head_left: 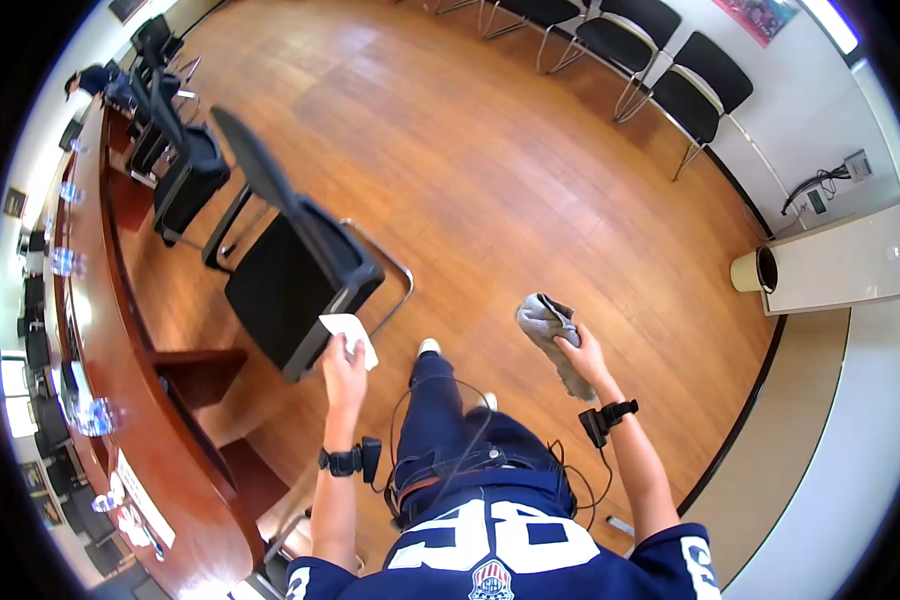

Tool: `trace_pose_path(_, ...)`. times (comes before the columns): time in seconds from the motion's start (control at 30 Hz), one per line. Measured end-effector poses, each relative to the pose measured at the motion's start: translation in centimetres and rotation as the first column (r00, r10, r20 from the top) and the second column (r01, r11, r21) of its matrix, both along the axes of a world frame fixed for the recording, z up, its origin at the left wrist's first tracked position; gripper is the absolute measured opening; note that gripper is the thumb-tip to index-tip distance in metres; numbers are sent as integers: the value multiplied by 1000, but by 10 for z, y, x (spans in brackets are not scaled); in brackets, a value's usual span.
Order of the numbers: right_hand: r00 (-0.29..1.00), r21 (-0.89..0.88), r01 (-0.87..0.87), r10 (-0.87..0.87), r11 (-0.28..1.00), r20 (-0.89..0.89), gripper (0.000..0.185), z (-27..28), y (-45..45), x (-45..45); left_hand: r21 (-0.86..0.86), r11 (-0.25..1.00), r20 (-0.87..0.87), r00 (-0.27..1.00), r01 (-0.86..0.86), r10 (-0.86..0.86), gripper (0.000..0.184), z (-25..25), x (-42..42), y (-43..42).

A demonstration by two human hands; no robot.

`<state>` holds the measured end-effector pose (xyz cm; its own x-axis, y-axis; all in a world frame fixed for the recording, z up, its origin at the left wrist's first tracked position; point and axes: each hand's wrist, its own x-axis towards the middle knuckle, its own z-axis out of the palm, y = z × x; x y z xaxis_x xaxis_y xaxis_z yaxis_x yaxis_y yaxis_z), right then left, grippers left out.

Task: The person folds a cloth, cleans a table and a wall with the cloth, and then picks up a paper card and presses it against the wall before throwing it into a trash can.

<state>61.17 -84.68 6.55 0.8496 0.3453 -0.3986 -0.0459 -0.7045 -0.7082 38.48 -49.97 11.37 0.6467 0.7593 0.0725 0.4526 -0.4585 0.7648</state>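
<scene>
My left hand (pixel 344 372) is closed on a small white item (pixel 353 333), a paper or tissue by its look, in front of the black chair's seat. A grey cloth (pixel 547 325) hangs from my right hand (pixel 584 355), with its fingers wrapped round one side of it. Below the cloth lies the wooden floor. Both wrists wear a black strap with a small device, and thin cables run from these toward my waist.
A black chair (pixel 280 290) stands close on the left, beside a long curved table (pixel 185 480) with bottles and papers. More chairs (pixel 690 90) line the wall at top right. A bin (pixel 750 271) stands at the right. A person (pixel 95 78) is at the far left.
</scene>
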Motion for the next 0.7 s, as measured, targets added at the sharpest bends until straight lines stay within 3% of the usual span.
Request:
trace_pose_path(0.07, 987, 127, 135, -123, 983, -102, 48, 22, 17, 43, -104, 989, -135, 984, 102, -116, 24, 3, 65, -18)
trace_pose_path(0.13, 991, 171, 132, -136, 976, 9, 51, 2, 38, 90, -101, 970, -44, 973, 220, -225, 29, -9, 139, -12)
trace_pose_path(0.2, 992, 198, 122, -128, 973, 20, 54, 6, 72, 144, -195, 960, 71, 979, 200, -190, 38, 6, 222, -2)
trace_pose_path(0.23, 995, 237, 91, -97, 967, 11, 52, 4, 89, 176, -147, 968, 93, 977, 203, -191, 39, -10, 262, 14)
trace_pose_path(0.3, 975, 446, 93, 9, 890, -222, 50, 15, 125, 238, -48, 973, 107, 970, 224, -218, 38, -19, 343, 47)
trace_pose_path(0.33, 946, 542, 107, 83, 834, -314, 49, 29, 145, 271, 4, 970, 47, 968, 245, -245, 32, -15, 387, 65)
trace_pose_path(0.37, 913, 599, 141, 130, 788, -386, 49, 49, 168, 301, -2, 929, -64, 927, 369, -369, 27, -32, 424, 98)
trace_pose_path(0.4, 910, 650, 107, 189, 753, -369, 52, 60, 190, 331, -27, 880, -166, 866, 474, -472, 24, -53, 463, 124)
trace_pose_path(0.47, 903, 684, 59, 254, 727, -347, 51, 87, 236, 393, -378, 769, 93, 847, 516, -524, 24, -45, 547, 143)
trace_pose_path(0.57, 859, 760, 91, 336, 643, -387, 50, 118, 297, 481, -772, 379, 380, 849, 510, -367, 25, -14, 642, 167)
trace_pose_path(0.67, 818, 767, 298, 261, 568, -512, 50, 115, 360, 550, -859, 174, 434, 865, 482, -253, 26, 5, 712, 204)
trace_pose_path(0.7, 832, 724, 248, 241, 644, -500, 50, 122, 379, 577, -868, 144, 436, 868, 476, -239, 27, 7, 736, 221)
